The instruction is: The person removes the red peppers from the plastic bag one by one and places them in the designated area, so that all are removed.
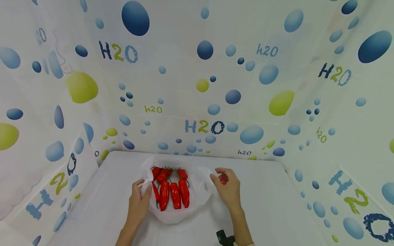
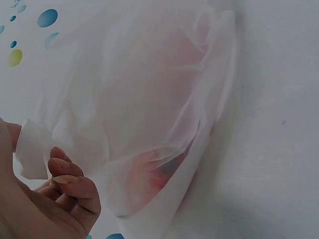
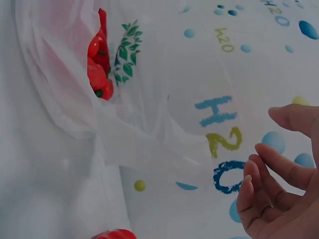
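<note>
My left hand (image 1: 138, 201), low and left of centre in the head view, grips the bag (image 1: 172, 219) by its left edge; in the left wrist view I see the film pinched between thumb and curled fingers. My right hand (image 1: 227, 186), right of the bag, holds nothing: at the right of its wrist view, thumb and forefinger stand well apart, the other fingers loosely bent, and a gap shows between the fingertips and the film. A black piece (image 1: 226, 238) sits beside the right forearm at the bottom edge of the head view.

The bag lies near the centre, mouth up and spread. In it are the red peppers (image 1: 175, 196): three plump ones side by side in front, a slimmer one at their left, and more behind. Green leaves (image 3: 128, 52) are printed on the film, upper left in the right wrist view. In the left wrist view the film stands in the way, so the peppers come through only as a red blur.

Just past the right fingers something red (image 1: 223, 178) shows, partly hidden by the hand; I cannot tell what it is. Under everything is the white table (image 1: 267, 198). Beyond rise the curtains (image 1: 175, 89), printed with blue and green drops and "H2O".
</note>
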The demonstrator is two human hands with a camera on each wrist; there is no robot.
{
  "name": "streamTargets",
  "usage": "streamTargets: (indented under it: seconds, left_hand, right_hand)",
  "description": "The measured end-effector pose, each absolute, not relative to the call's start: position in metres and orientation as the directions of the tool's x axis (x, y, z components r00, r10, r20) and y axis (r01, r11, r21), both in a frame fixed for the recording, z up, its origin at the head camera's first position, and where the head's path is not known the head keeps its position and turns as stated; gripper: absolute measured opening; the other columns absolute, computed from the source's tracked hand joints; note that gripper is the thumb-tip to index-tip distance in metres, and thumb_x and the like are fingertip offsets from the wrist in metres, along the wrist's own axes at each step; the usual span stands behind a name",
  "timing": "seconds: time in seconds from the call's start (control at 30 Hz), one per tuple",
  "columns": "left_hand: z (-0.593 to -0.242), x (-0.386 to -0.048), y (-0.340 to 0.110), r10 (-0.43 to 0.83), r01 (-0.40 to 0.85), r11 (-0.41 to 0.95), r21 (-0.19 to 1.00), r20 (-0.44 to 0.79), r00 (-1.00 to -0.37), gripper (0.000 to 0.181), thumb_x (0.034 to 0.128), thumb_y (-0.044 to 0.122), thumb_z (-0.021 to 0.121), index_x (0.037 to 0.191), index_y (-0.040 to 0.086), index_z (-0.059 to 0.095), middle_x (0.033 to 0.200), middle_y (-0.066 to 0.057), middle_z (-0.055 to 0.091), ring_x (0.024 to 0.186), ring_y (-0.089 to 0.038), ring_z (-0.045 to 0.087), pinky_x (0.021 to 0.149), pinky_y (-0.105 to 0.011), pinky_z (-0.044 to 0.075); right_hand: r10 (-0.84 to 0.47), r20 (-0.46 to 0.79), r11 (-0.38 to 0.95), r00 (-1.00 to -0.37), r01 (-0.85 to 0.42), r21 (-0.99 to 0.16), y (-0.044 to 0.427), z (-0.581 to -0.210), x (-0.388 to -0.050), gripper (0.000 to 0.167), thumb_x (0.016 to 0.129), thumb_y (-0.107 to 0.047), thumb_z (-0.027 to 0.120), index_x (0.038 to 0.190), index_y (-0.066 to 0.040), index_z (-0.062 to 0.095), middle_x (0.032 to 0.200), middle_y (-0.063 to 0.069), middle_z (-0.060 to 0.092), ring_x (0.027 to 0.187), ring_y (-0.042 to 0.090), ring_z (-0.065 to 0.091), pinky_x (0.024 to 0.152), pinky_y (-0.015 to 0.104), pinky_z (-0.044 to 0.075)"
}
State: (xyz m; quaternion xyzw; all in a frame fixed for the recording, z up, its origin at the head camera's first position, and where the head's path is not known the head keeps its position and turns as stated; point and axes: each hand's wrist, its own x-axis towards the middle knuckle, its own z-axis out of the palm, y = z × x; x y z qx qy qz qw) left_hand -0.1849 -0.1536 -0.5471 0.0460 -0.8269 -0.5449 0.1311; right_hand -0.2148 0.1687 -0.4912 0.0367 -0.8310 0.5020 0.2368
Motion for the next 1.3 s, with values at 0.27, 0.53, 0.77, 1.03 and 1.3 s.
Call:
streamTargets:
  seconds: [0.27,0.53,0.77,1.03,1.3]
  left_hand:
    - [-0.538,-0.196,-0.151,-0.238,0.069,0.458,0.886,0.197,-0.951,0.048,0.1086,0.036,0.053,0.139,0.001,0.04,0.123,-0.024,0.067,0.092,-0.03,0.067,0.074,-0.032,0.061]
    - [-0.534,-0.204,-0.149,-0.263,0.073,0.484,0.872,0.224,-0.938,0.039,0.1084,0.035,0.052,0.127,0.002,0.047,0.101,-0.017,0.065,0.076,-0.023,0.057,0.061,-0.025,0.051]
    - [-0.533,-0.207,-0.148,-0.282,0.058,0.478,0.876,0.215,-0.935,0.037,0.1088,0.033,0.051,0.127,0.001,0.048,0.106,-0.019,0.066,0.081,-0.026,0.059,0.064,-0.022,0.051]
    - [-0.536,-0.208,-0.148,-0.31,0.061,0.479,0.876,0.234,-0.921,0.036,0.1087,0.029,0.05,0.127,-0.001,0.051,0.113,-0.024,0.07,0.088,-0.032,0.066,0.074,-0.04,0.06]
    - [-0.54,-0.212,-0.146,-0.291,0.084,0.449,0.89,0.235,-0.927,0.038,0.11,0.031,0.047,0.13,-0.001,0.051,0.119,-0.025,0.07,0.097,-0.036,0.067,0.085,-0.053,0.058]
  right_hand:
    - [-0.007,0.423,0.468,-0.906,-0.377,-0.8,0.145,-0.497,-0.213,0.026,0.093,-0.027,0.082,0.115,-0.02,0.072,0.111,-0.005,0.068,0.092,0.01,0.065,0.083,0.032,0.058]
    - [-0.129,0.351,0.516,-0.928,-0.365,-0.775,0.125,-0.506,-0.213,0.027,0.094,-0.028,0.079,0.118,-0.02,0.069,0.115,-0.001,0.068,0.097,0.014,0.068,0.087,0.03,0.059]
    - [-0.176,0.238,0.598,-0.955,-0.296,-0.745,0.112,-0.521,-0.218,0.032,0.093,-0.031,0.077,0.12,-0.016,0.069,0.12,0.009,0.067,0.098,0.019,0.068,0.079,0.03,0.06]
    - [-0.153,0.146,0.668,-0.977,-0.211,-0.713,0.1,-0.532,-0.225,0.035,0.092,-0.026,0.078,0.118,-0.006,0.07,0.114,0.012,0.068,0.093,0.017,0.063,0.072,0.029,0.058]
    - [-0.125,0.12,0.685,-0.985,-0.173,-0.708,0.095,-0.541,-0.228,0.039,0.089,-0.023,0.081,0.12,-0.003,0.069,0.111,0.014,0.071,0.091,0.022,0.065,0.071,0.032,0.06]
